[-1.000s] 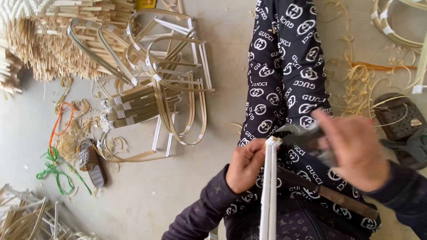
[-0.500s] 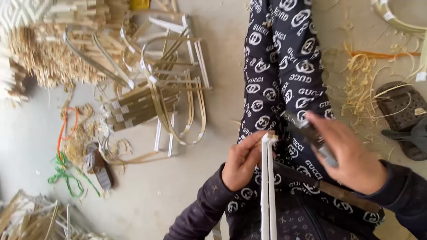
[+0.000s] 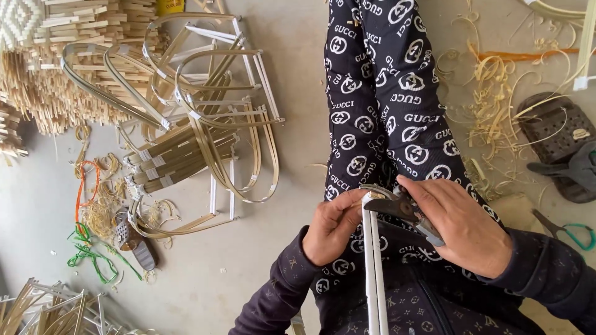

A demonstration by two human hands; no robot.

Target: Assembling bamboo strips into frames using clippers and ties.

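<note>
My left hand [image 3: 334, 224] grips the top end of a pair of long white strips [image 3: 374, 273] that stand upright over my lap. My right hand [image 3: 464, 224] holds metal pruning shears [image 3: 400, 208], and their blades touch the top of the strips. Both arms wear dark sleeves. My leg, in black trousers with a white printed pattern [image 3: 385, 99], stretches out away from me on the concrete floor.
A heap of bent cane loops and white frames [image 3: 205, 124] lies to the left. Bundles of cut sticks [image 3: 56, 68] sit at the far left. Shavings [image 3: 496, 93], a dark sandal [image 3: 559, 142] and green-handled scissors [image 3: 568, 231] lie at right. Another sandal [image 3: 133, 242] and coloured cords [image 3: 87, 254] lie lower left.
My right hand has brought the shears left and down onto the top of the strips. My left hand keeps its hold on the strips.
</note>
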